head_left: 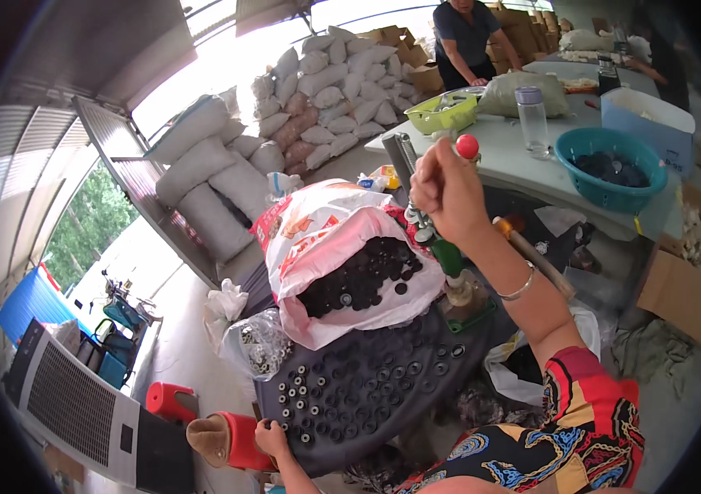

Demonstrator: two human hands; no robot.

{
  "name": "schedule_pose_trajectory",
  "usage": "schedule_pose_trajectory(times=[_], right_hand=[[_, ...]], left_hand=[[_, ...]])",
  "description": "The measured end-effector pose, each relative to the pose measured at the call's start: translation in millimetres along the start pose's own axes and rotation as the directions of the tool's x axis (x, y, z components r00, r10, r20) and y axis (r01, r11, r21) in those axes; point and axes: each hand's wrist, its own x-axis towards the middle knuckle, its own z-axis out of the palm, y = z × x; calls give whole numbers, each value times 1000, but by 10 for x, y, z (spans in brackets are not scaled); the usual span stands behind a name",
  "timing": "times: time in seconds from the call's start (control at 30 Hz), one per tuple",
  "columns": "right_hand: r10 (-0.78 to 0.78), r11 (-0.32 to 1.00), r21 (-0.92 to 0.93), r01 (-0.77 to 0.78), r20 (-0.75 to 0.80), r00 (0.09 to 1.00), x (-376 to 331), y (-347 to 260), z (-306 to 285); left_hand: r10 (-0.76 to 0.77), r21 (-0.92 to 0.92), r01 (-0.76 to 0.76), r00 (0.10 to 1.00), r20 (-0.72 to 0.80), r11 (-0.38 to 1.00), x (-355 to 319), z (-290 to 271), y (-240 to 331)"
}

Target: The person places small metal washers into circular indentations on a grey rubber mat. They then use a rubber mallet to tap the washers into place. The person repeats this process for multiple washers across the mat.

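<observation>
My right hand [447, 188] is raised, its fingers wrapped round the lever of a bench hand press, whose red ball knob [467, 146] sticks out beside the fist. Below the wrist stands the press's green body [447, 257], partly hidden by my arm. At the near left edge of the dark cloth [441, 333], my left hand [270, 438] has its fingertips drawn together. What they hold, if anything, is too small to make out. Close to it lie several small parts with pale centres [301, 392] and rows of black round rings [383, 385].
A white and red sack [317, 216] spills black round parts behind the cloth. Beside it sits a clear plastic bag [258, 342]. On the table stand a teal basket [614, 193], a yellow-green basket [441, 119] and a bottle [533, 123]. Another person [470, 41] leans there. Red stools [243, 445] stand left.
</observation>
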Motion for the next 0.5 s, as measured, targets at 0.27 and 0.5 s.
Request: schedule_pose_trajectory(times=[0.27, 0.5], right_hand=[[-334, 941, 16, 337, -110, 936, 288, -547, -9], [-347, 937, -87, 338, -343, 873, 736, -1002, -381]], left_hand=[[77, -24, -77, 996, 37, 997, 23, 164, -234], [-22, -18, 23, 998, 61, 1000, 82, 21, -79]])
